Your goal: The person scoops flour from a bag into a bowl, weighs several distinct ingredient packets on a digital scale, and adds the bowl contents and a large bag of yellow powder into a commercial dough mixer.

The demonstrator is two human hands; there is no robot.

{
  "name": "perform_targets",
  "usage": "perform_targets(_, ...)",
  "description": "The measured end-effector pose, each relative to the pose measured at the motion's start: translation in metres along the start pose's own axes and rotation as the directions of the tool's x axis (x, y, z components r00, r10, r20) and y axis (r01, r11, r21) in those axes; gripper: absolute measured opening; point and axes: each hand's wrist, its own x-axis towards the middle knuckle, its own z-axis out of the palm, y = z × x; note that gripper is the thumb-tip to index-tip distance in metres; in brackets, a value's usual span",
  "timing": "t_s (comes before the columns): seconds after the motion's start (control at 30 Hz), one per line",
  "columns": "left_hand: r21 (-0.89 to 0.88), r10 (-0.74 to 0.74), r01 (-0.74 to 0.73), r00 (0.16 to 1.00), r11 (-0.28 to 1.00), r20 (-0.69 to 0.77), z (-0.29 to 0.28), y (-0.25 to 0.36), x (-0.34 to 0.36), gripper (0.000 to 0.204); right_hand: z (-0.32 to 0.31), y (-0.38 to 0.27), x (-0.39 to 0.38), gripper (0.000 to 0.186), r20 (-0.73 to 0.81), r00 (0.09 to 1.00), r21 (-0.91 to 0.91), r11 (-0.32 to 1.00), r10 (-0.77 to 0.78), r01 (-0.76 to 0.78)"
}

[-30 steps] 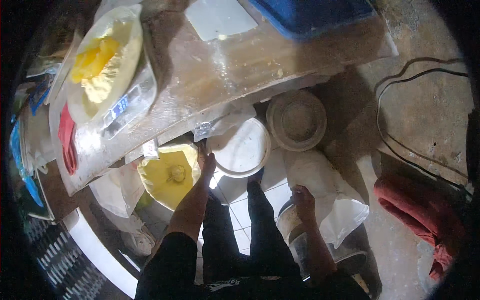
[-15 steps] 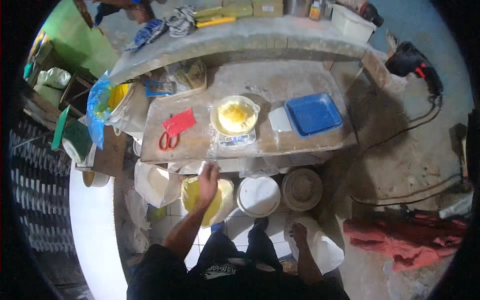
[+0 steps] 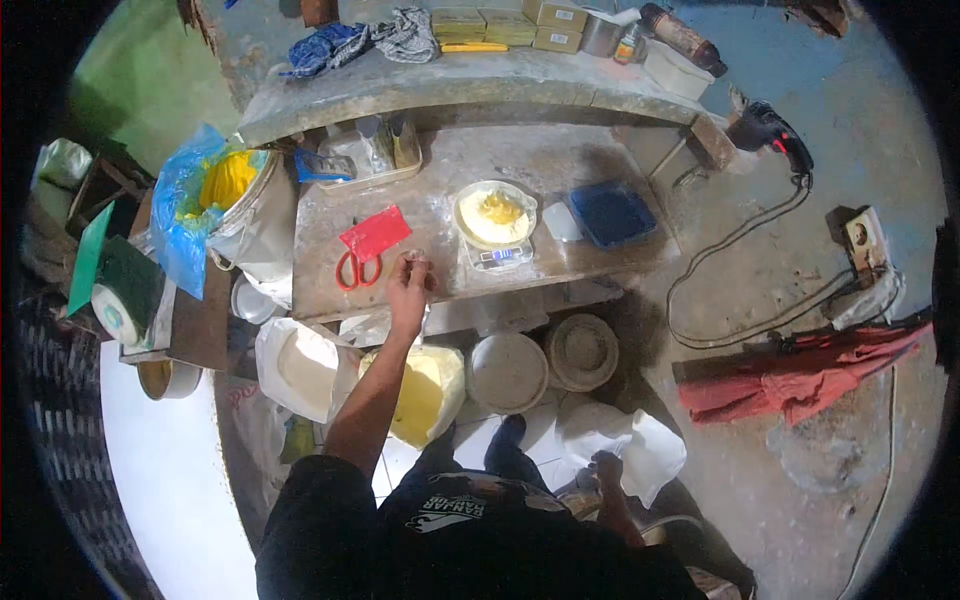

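My left hand (image 3: 408, 290) is raised over the table's front edge, its fingers closed in a pinch; what they hold is too small to make out. Beside it lie red-handled scissors (image 3: 358, 270) and a red packet (image 3: 376, 232). To its right, a bowl (image 3: 496, 214) of pale powder with a yellow heap sits on a small digital scale (image 3: 497, 258). Below the forearm stands an open bag of yellow powder (image 3: 422, 395). Low on the right, my right hand (image 3: 606, 468) is closed at the edge of a white sack (image 3: 648, 455), its fingers in shadow.
A blue tray (image 3: 612, 215) and white card (image 3: 562, 222) lie on the right of the table. A bucket lined with blue plastic (image 3: 190, 225) stands left. Lidded pails (image 3: 507, 372) stand beneath the front edge. A black-and-red power tool (image 3: 775, 135) trails a cable on the right.
My left hand has moved up and forward from above the yellow powder bag to the table's front edge near the scissors. My right hand stays by the white sack. The view has shifted.
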Motion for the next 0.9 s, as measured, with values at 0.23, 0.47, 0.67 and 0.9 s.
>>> perform_targets(0.23,0.018,0.010,-0.009,1.000,1.000,-0.017,-0.017,0.002,0.013,0.016,0.034,-0.031,-0.040,0.019,0.067,0.908,0.210,0.884,0.413,-0.417)
perform_targets(0.47,0.117,-0.053,0.054,0.999,0.992,-0.009,0.010,-0.016,0.052,0.024,0.020,-0.044,-0.038,0.015,0.070,0.943,0.569,0.763,0.326,-0.306)
perform_targets(0.67,0.235,-0.116,0.115,0.993,0.965,-0.011,0.024,-0.018,0.076,0.033,0.014,-0.026,-0.043,0.015,0.020,1.000,-0.196,0.981,0.009,-0.005)
perform_targets(0.9,0.357,0.302,-0.208,0.924,0.911,-0.233,0.011,-0.004,0.055,0.062,0.018,-0.009,-0.049,0.015,0.028,0.978,0.103,0.973,0.207,-0.209)
